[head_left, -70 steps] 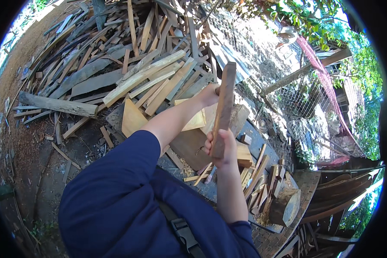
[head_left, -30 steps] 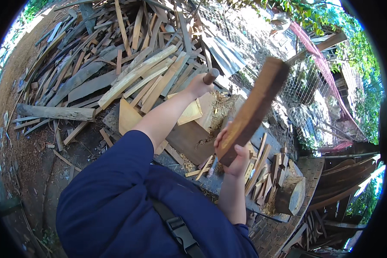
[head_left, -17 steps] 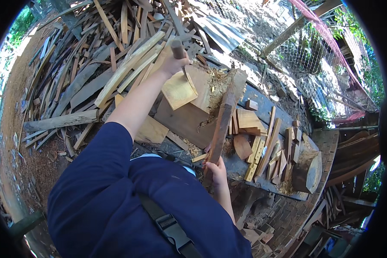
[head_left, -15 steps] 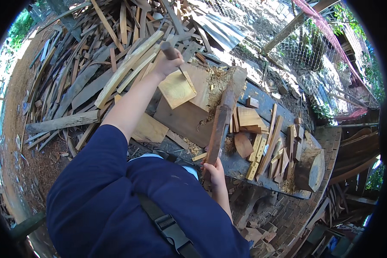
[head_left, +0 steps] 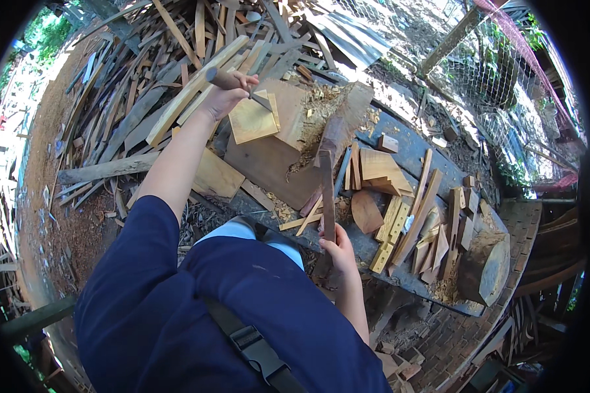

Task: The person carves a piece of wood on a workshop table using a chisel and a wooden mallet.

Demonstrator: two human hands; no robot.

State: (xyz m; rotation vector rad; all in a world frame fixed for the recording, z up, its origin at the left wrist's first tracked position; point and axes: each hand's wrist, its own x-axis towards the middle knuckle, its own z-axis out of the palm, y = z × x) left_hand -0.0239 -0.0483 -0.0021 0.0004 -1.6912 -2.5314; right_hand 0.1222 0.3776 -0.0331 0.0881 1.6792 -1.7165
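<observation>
My left hand [head_left: 228, 99] is closed round a chisel [head_left: 221, 78] with a thick wooden handle. Its blade slants down to the right, with the tip at the upper right edge of a pale square wood block [head_left: 252, 124]. This block lies on a larger brown timber block [head_left: 275, 167] with a rough, chipped right side. Nearer my body, my right hand [head_left: 340, 249] grips the lower end of a dark wooden bar [head_left: 328, 196]. The bar points away from me beside the chipped timber, apart from the chisel.
On the dark bench [head_left: 400, 131] to the right lie several offcuts, a yellow drilled strip [head_left: 388, 245] and a log piece [head_left: 484, 268]. A big heap of scrap boards [head_left: 137, 111] fills the far left. A wire fence [head_left: 478, 72] stands at the far right.
My left hand has shifted left relative to the pale block, and the chisel leans lower. The dark bar has turned in my right hand and now looks narrower. The whole view has shifted slightly.
</observation>
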